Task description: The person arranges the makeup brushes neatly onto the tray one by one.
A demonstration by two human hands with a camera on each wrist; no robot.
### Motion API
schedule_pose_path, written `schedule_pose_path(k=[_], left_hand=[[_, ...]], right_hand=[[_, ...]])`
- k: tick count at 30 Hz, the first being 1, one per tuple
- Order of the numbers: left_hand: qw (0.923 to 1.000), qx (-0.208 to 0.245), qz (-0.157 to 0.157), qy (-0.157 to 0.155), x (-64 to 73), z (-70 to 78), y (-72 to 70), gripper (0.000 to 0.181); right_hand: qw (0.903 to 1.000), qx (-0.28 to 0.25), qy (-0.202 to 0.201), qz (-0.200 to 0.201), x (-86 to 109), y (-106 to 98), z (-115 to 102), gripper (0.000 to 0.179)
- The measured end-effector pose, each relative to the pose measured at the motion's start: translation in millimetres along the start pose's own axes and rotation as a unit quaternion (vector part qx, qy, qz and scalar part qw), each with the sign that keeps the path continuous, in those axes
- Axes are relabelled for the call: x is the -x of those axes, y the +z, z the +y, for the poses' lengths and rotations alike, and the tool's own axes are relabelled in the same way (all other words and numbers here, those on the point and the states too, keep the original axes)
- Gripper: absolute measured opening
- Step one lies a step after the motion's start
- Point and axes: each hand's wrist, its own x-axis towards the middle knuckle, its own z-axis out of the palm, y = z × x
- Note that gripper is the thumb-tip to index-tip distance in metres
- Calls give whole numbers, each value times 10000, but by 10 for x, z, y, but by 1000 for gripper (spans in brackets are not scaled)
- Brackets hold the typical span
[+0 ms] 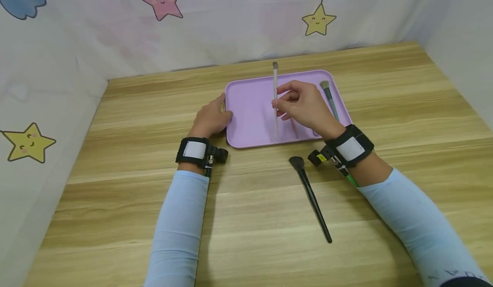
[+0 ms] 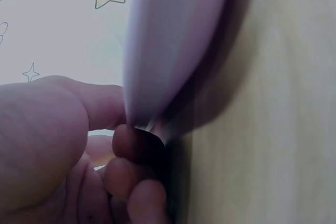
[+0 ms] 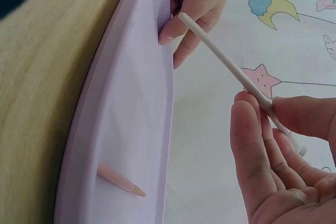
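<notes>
Between thumb and fingertips, my right hand [image 1: 306, 105] pinches a slim white makeup brush [image 1: 275, 84] over the purple tray [image 1: 248, 111]. The brush stands nearly upright in the head view, its small greyish bristles at the top and its plain handle end down. My left hand [image 1: 211, 118] grips the tray's left edge; in the left wrist view curled fingers [image 2: 126, 142] sit at the rim. On the tray's right side lies a green-handled makeup brush [image 1: 330, 99]. A pink handle with a pointed tip [image 3: 121, 180] lies on the tray, partly hidden under my right hand in the head view.
A black makeup brush [image 1: 312, 197] with dark angled bristles lies on the wooden table [image 1: 254, 218], in front of the tray and near my right wrist. Behind the table hangs a pale curtain [image 1: 223, 26] printed with stars. Both wrists wear black camera straps.
</notes>
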Motion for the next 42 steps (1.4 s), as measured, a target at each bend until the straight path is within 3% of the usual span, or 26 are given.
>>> schedule_pose_path(k=[21, 32, 42], left_hand=[[10000, 37, 46, 23, 1, -8, -3, 71], [9999, 37, 79, 68, -5, -2, -2, 70], [9999, 30, 103, 59, -10, -9, 5, 70]], right_hand=[[9970, 567, 467, -222, -128, -6, 113, 31], [9963, 658, 464, -297, -168, 19, 162, 32], [9903, 1241, 424, -453, -194, 96, 228, 36]])
